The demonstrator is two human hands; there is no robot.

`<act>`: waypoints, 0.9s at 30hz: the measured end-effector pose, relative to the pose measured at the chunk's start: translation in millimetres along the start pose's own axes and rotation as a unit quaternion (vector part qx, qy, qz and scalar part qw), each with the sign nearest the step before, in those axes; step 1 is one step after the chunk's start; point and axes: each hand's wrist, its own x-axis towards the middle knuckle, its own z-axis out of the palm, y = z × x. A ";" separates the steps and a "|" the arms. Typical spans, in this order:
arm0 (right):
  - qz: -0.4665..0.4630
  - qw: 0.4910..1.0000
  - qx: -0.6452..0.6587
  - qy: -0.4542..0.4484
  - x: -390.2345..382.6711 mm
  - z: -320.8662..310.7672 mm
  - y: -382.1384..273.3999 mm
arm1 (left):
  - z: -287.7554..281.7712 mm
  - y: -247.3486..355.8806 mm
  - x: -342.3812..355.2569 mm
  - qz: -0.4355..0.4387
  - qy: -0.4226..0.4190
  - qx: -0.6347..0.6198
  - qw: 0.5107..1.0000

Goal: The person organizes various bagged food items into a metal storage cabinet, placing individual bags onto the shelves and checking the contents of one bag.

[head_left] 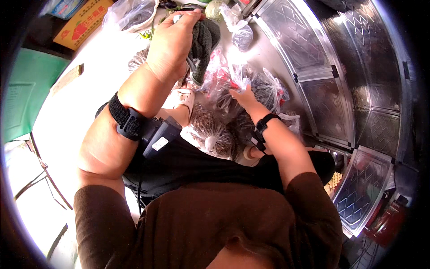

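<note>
- Far left: green panel [33,92], upright, faint marking on its face, too small to read.
- Top left: yellow cardboard box [83,23], large red characters and a red picture printed on it.
- Left forearm strap [123,116]: black, carries a black device [162,136] with a small white label; print too small to read.
- Left hand [172,38]: elbow bent, forearm angled up and right, hand raised, fingers curled over toward the right. Grip closed on the dark knitted piece.
- Dark knitted piece [204,47]: hangs just right of the left hand, above the floor-level bags.
- Tied clear bag [210,132]: brownish contents, right of the white clog [182,99].
- Right hand [244,97]: forearm angled up and left, low over the bags, fingertips touching a clear plastic bag [227,80] with red on it. Can't tell if it's pinched.
- Right wrist: black band [266,121].
- Far right: embossed metal door [320,107].
</note>
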 end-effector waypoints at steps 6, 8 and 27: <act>0.111 0.991 -0.046 0.067 27.4 20.3 -2.3 | -0.7 -4.1 3.7 -0.029 -0.016 -0.009 0.999; 0.123 0.991 -0.047 -0.002 51.8 11.0 23.9 | 3.4 -6.1 5.7 -0.027 -0.031 -0.018 0.999; -0.188 0.807 0.558 -0.038 -70.8 -175.0 -87.8 | 1.3 -43.1 12.1 -0.152 -0.128 0.256 0.946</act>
